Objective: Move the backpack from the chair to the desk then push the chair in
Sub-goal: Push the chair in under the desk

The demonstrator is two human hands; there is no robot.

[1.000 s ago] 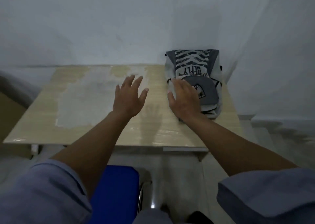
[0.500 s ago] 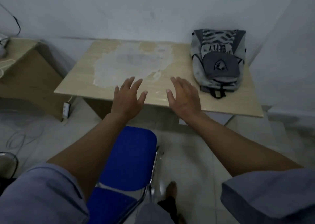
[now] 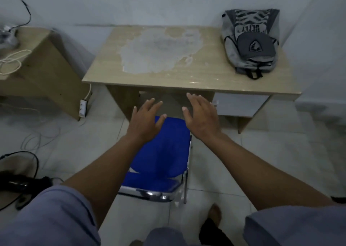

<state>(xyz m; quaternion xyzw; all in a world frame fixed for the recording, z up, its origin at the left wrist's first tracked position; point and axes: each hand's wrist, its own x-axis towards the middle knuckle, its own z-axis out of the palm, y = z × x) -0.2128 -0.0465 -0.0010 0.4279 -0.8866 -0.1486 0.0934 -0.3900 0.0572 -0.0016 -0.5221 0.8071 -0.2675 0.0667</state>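
Observation:
The grey backpack (image 3: 250,42) with a dark front pocket lies on the far right corner of the wooden desk (image 3: 187,77), against the wall. A blue padded chair (image 3: 162,152) with a chrome frame stands on the tiled floor in front of the desk, its seat outside the desk's knee space. My left hand (image 3: 146,120) hovers over the seat's far left edge, fingers spread, holding nothing. My right hand (image 3: 201,116) hovers over the seat's far right corner, also spread and empty.
A second, lower wooden cabinet (image 3: 43,73) stands left of the desk with white cord on top. A floor fan (image 3: 16,178) and loose cables lie at the lower left. A white drawer unit (image 3: 239,105) fills the desk's right side. My foot (image 3: 215,214) is behind the chair.
My right hand left the backpack, and both hands drew back from the desk top to above the chair seat. My view pulled back and tilted down, bringing the whole chair into sight.

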